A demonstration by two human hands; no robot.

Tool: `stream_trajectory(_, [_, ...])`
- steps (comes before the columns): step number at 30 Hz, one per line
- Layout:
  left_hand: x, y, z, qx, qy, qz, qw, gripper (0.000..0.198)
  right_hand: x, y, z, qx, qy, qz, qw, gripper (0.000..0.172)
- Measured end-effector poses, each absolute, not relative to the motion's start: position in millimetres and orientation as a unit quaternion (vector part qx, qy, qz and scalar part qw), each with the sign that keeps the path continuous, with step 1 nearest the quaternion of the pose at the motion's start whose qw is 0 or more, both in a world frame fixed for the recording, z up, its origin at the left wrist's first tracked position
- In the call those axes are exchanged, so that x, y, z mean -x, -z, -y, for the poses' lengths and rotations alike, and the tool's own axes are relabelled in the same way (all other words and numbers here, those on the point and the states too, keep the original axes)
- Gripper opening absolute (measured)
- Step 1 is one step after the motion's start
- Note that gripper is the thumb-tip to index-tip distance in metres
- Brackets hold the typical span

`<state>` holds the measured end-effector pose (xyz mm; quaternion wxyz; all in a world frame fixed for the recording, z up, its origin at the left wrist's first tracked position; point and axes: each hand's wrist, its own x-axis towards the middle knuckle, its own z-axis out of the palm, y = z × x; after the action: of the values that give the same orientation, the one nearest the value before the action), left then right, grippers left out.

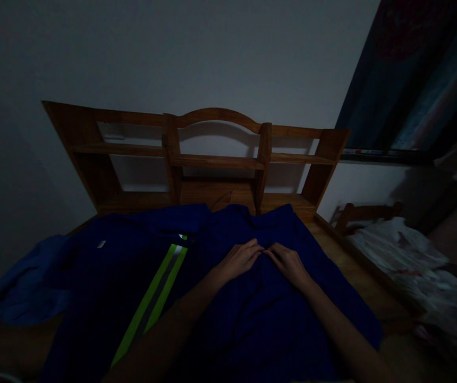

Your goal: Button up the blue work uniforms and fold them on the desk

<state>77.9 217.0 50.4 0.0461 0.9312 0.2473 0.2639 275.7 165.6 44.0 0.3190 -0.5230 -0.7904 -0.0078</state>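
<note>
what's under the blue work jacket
Bare wood boards show past the blue work jacket on its right and by the headboard shelf. Anything beneath the cloth is covered. The left hand and right hand rest on top.

Left hand point(239, 259) and right hand point(289, 264) palms down, fingertips meeting, forearms stretched forward, converging

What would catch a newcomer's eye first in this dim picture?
The yellow-green stripe stands out most, running down the dark blue garment spread over the wooden surface, left of centre. In the middle, the left hand and right hand rest on the fabric, fingertips almost meeting. Behind them, a wooden shelf unit stands against the wall.
</note>
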Motion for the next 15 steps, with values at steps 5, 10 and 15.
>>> stream_trajectory(5, [-78.3, -49.2, -216.4, -0.928, -0.270, -0.252, 0.057, 0.027, -275.6, -44.5, -164.7, 0.519, -0.001, 0.792, 0.322, 0.023])
stream_trajectory(10, [-79.1, -48.6, -215.4, -0.925, -0.271, -0.260, 0.055, 0.026, -275.5, -45.5, -164.0, 0.518, -0.007, 0.791, 0.324, 0.024])
stream_trajectory(15, [-80.1, -47.7, -216.3, -0.921, -0.271, -0.270, 0.072, 0.024, -274.8, -44.9, -164.7, 0.515, -0.014, 0.792, 0.327, 0.025])
